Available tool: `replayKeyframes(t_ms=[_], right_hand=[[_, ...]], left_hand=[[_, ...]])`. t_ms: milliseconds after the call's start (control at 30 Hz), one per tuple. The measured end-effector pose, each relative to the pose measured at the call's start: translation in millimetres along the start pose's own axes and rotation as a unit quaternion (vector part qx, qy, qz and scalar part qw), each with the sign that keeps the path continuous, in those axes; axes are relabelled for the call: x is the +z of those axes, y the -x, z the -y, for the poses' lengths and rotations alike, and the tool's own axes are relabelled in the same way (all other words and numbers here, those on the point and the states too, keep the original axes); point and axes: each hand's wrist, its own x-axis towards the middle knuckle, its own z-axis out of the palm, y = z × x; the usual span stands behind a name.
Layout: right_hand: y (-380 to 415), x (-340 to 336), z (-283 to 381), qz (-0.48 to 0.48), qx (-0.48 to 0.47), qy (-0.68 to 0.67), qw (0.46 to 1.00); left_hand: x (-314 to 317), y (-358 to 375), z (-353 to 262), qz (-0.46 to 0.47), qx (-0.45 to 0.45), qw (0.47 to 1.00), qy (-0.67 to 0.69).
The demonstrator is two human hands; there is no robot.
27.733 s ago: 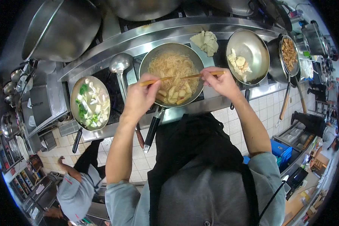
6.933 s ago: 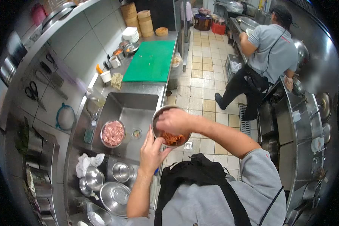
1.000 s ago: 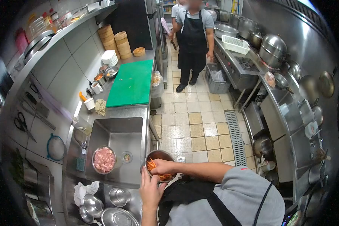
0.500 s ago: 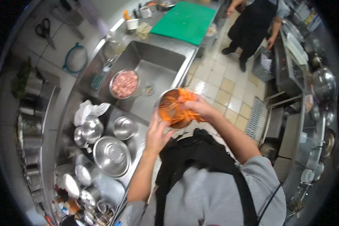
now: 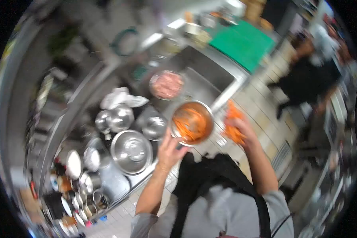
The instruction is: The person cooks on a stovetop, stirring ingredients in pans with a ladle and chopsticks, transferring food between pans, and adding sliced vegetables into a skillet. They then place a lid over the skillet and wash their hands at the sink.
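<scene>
My left hand (image 5: 172,150) grips the lower left side of a round metal bowl (image 5: 208,114), fingers at its rim. Orange strips that look like cut carrot (image 5: 185,126) lie inside, and part of the bowl's bottom shows. To the right of the bowl, my right hand (image 5: 245,129) is closed on a bunch of the same carrot strips (image 5: 233,114), some sticking out past the fingers. Beyond the bowl, another bowl of pink raw meat pieces (image 5: 167,84) stands in the steel sink (image 5: 204,81).
Several steel bowls (image 5: 131,152) and a white cloth (image 5: 121,98) lie on the counter at left. A green cutting board (image 5: 242,44) lies past the sink. Another person in a dark apron (image 5: 311,81) stands at the upper right, on the tiled floor.
My right hand has lifted a bunch of carrot strips out of the bowl and moved right. The bowl now faces up more openly. The view has turned, and the other person appears farther right.
</scene>
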Motion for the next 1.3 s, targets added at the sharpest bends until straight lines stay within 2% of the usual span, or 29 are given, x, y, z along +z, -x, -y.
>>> replayKeyframes(t_ms=[67, 100, 133, 233, 300, 367, 400, 433, 500, 633, 733, 867, 933, 967, 1033, 1100, 1167, 1200, 1267, 1300], right_hand=[[-3.4, -24.1, -9.4, 0.045, 0.003, -0.063, 0.997], [4.1, -26.8, -10.8, 0.018, 0.000, -0.091, 0.996], [1.3, -48.0, -22.5, 0.050, -0.003, -0.088, 0.995], [9.8, -63.7, -37.1, 0.039, -0.011, -0.063, 0.997], [22.7, -50.9, -41.3, 0.007, 0.014, -0.135, 0.991], [21.5, -53.6, -53.6, -0.005, 0.027, -0.135, 0.990], [21.5, -55.5, -59.2, -0.018, 0.036, -0.138, 0.990], [22.1, -54.7, -60.8, -0.016, 0.036, -0.138, 0.990], [21.9, -51.7, -64.6, 0.004, 0.035, -0.113, 0.993], [16.8, -52.1, -66.5, 0.025, 0.068, -0.083, 0.994], [12.6, -44.2, -70.0, 0.003, 0.050, -0.094, 0.994], [14.5, -38.8, -68.4, -0.015, 0.055, -0.093, 0.994], [16.9, -35.8, -68.2, -0.007, 0.065, -0.088, 0.994], [17.6, -36.4, -68.8, -0.007, 0.065, -0.089, 0.994], [17.4, -36.5, -68.5, -0.020, 0.072, -0.096, 0.993], [17.2, -31.6, -70.9, -0.009, 0.067, -0.096, 0.993], [17.3, -29.2, -72.8, -0.001, 0.059, -0.097, 0.994], [17.0, -28.8, -73.7, -0.001, 0.058, -0.097, 0.994], [15.6, -40.8, -84.1, 0.015, 0.047, -0.092, 0.995], [16.4, -50.7, -89.5, 0.023, 0.047, -0.091, 0.994]], left_hand=[[-43.1, -13.0, -9.3, -0.049, -0.038, 0.998, 0.018], [-65.5, -21.4, -21.7, -0.089, -0.053, 0.994, 0.037], [-93.1, -30.6, -32.0, -0.103, -0.042, 0.994, 0.019], [-170.1, -67.7, -60.1, -0.139, -0.067, 0.988, -0.023], [-200.0, -98.9, -78.6, -0.255, -0.087, 0.962, 0.041], [-225.7, -120.4, -64.3, -0.256, 0.062, 0.957, -0.125], [-231.1, -124.9, -63.0, -0.254, 0.099, 0.939, -0.209], [-234.2, -128.3, -59.5, -0.255, 0.099, 0.939, -0.210], [-236.6, -132.9, -45.0, -0.244, 0.159, 0.925, -0.243], [-235.9, -139.7, -16.6, -0.272, 0.131, 0.923, -0.237], [-234.2, -141.2, -8.6, -0.268, 0.167, 0.912, -0.262], [-236.1, -143.5, -6.9, -0.267, 0.167, 0.913, -0.258], [-242.7, -154.3, -9.7, -0.309, 0.119, 0.910, -0.248], [-247.2, -162.2, -10.0, -0.309, 0.119, 0.910, -0.248], [-263.5, -183.0, -11.5, -0.308, 0.052, 0.924, -0.221], [-274.9, -205.1, -14.2, -0.307, 0.048, 0.919, -0.241], [-286.3, -223.9, -4.9, -0.289, -0.023, 0.914, -0.282], [-293.2, -232.8, 5.1, -0.293, -0.023, 0.913, -0.284], [-305.8, -242.9, 24.1, -0.197, -0.061, 0.922, -0.328], [-307.6, -244.2, -0.3, -0.202, -0.061, 0.919, -0.332]])
